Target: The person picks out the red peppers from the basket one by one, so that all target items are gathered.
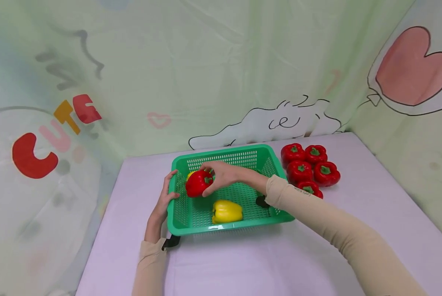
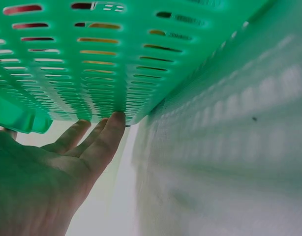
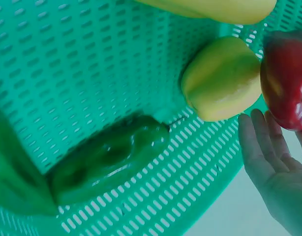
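Note:
In the head view, my right hand (image 1: pixel 222 176) grips a red bell pepper (image 1: pixel 196 184) over the left side of a green plastic basket (image 1: pixel 239 225). My left hand (image 1: pixel 165 199) holds the basket's left rim, and the left wrist view has its fingers (image 2: pixel 99 140) against the slotted outer wall. A yellow bell pepper (image 1: pixel 228 211) lies near the basket's front wall. Another yellow one (image 1: pixel 189 175) is mostly hidden behind the red pepper. The right wrist view shows two green bell peppers inside, one whole (image 3: pixel 111 162) and one cut off at the left edge (image 3: pixel 15 167).
Several red bell peppers (image 1: pixel 300 172) stand grouped to the right of the basket, one partly behind my right sleeve (image 1: pixel 332 226). The table's pale cloth (image 1: pixel 132 185) extends around the basket. A printed curtain (image 1: pixel 213 74) hangs behind and along the sides.

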### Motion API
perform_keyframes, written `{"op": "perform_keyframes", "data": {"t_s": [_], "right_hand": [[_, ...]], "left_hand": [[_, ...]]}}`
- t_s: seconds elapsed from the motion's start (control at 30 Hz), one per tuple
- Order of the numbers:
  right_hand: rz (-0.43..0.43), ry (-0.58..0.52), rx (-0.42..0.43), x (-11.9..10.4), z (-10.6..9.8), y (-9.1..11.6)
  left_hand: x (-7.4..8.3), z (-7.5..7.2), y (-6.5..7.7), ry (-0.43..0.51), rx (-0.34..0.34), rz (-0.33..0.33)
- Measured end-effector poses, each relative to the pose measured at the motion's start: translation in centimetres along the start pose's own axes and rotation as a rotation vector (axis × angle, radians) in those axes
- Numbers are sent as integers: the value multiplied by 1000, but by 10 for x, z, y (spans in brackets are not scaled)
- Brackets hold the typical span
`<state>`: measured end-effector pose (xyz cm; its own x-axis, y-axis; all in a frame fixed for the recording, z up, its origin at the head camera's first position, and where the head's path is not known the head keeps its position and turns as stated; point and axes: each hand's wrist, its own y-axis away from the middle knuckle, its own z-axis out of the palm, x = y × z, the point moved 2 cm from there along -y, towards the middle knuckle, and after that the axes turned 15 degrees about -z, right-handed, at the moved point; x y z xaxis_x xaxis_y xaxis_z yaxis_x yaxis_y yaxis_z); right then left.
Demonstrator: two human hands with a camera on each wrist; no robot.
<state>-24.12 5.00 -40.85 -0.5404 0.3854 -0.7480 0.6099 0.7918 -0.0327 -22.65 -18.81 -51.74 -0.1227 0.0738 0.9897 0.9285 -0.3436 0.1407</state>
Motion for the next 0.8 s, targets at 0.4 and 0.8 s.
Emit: {"op": "perform_keyframes", "data": {"t_s": [0.4,0.8], "right_hand": [[-6,63,127,-6,-20,31],[43,69,284,-8,-74,83]], "left_hand": [[0,-2,6,-12,4,-18],[2,0,5,6,-17,9]]}}
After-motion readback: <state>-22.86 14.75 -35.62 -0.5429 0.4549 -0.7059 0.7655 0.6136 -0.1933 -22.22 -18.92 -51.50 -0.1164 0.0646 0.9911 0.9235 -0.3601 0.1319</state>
